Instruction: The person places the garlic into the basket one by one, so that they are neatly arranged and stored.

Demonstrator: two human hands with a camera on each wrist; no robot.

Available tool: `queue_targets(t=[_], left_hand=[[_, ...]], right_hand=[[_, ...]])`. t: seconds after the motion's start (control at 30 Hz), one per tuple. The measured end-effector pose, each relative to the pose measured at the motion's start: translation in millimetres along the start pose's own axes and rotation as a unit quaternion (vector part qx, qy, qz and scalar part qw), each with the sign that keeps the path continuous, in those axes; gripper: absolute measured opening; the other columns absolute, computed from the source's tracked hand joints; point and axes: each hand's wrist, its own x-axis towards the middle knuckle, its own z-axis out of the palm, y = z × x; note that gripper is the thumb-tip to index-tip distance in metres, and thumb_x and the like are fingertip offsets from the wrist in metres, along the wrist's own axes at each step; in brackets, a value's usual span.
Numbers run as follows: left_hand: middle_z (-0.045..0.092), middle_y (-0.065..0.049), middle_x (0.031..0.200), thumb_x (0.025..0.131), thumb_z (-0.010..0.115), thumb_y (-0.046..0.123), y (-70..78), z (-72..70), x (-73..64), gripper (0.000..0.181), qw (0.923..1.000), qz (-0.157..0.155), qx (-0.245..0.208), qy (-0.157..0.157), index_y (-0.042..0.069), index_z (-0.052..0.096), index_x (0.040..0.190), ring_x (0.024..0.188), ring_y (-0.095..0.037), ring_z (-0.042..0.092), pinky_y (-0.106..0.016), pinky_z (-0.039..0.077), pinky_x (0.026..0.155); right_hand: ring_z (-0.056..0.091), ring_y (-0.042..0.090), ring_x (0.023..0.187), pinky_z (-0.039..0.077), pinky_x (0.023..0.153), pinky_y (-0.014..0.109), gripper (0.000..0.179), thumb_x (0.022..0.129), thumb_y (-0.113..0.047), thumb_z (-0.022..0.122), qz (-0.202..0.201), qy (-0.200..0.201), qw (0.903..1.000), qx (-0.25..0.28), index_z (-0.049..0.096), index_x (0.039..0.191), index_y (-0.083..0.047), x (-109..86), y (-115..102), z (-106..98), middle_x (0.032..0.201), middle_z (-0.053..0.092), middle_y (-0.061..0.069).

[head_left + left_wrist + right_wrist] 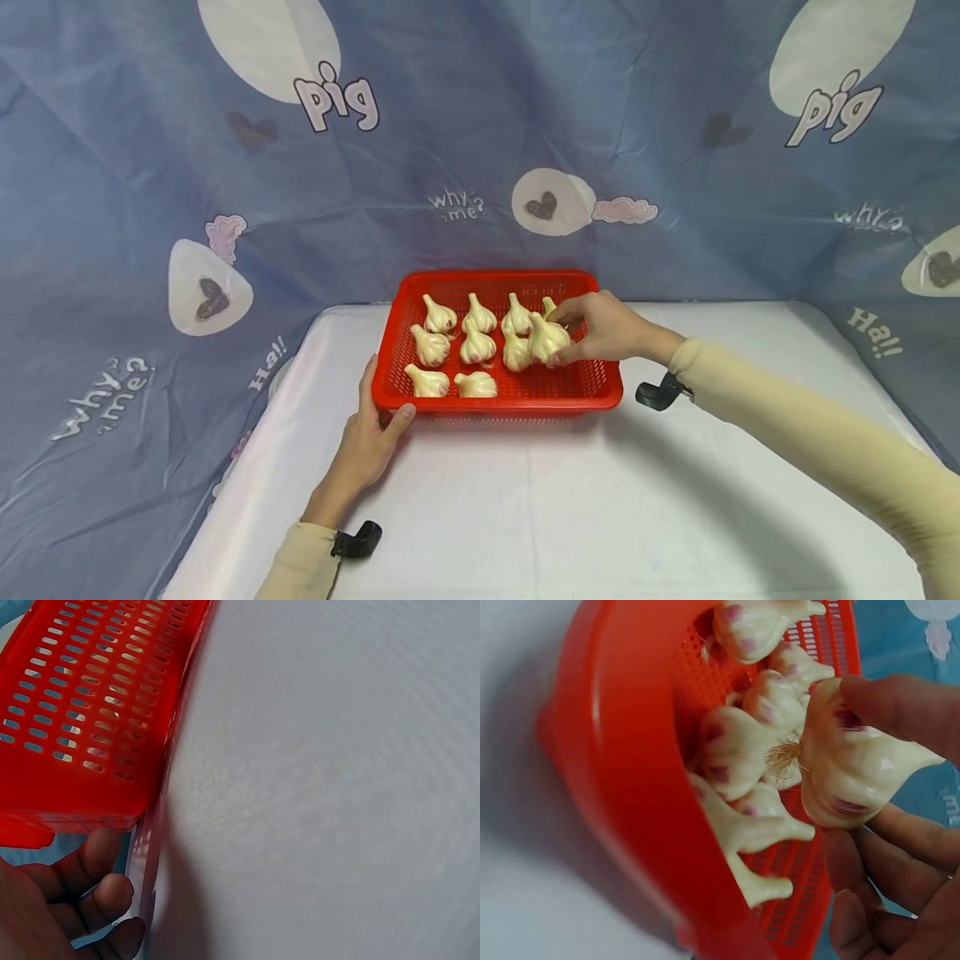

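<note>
A red plastic basket [517,403] holds several garlic bulbs [477,346], pale with purplish patches, set roughly in rows. My right hand [603,329] pinches one garlic bulb [847,761] between thumb and fingers, above the basket's right part. Its root tuft faces the other bulbs in the right wrist view. At the basket's front left corner my left hand [371,437] grips the rim, thumb at the front and fingers along the left side. Curled fingers [105,900] show beside the basket's end in the left wrist view. Another bulb behind the right hand is partly hidden.
The basket stands on a table with a white cover [487,517], near its back edge. A blue printed cloth [450,150] hangs behind the table and along its sides. Black wrist cameras [358,540] sit on both wrists.
</note>
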Motion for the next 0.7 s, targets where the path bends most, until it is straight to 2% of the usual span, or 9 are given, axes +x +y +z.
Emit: queue_targets(t=[0.1,0.37,0.7], left_hand=[[0.055,-0.024,0.155,0.102,0.069,0.041,-0.1,-0.1,0.4,0.098,1.0,0.001,0.004,0.004,0.035,0.0,0.171,0.139,-0.042,0.058,-0.063,0.042,0.116],[0.054,-0.024,0.156,0.102,0.069,0.04,0.0,0.2,-1.4,0.099,0.9999,-0.007,0.007,0.001,0.034,-0.001,0.171,0.14,-0.042,0.058,-0.064,0.042,0.117],[0.052,-0.023,0.158,0.102,0.069,0.041,0.3,-0.2,0.6,0.099,1.0,0.0,0.002,0.001,0.033,0.0,0.172,0.141,-0.041,0.057,-0.064,0.042,0.117]], right_hand=[[0.076,0.017,0.097,0.061,0.09,0.045,0.053,0.073,-0.028,0.097,-0.019,-0.012,0.9997,0.007,0.078,0.117,-0.008,4.4,-4,7,0.105,0.082,0.001],[0.074,0.012,0.09,0.061,0.081,0.032,0.05,0.071,-0.031,0.097,-0.038,-0.057,0.9976,-0.011,0.079,0.112,-0.008,15.4,-9,24,0.101,0.08,-0.002],[0.07,0.007,0.079,0.059,0.077,0.028,0.049,0.072,-0.03,0.099,-0.035,-0.132,0.9905,-0.016,0.077,0.11,-0.008,21.9,-14,30,0.089,0.077,-0.003]])
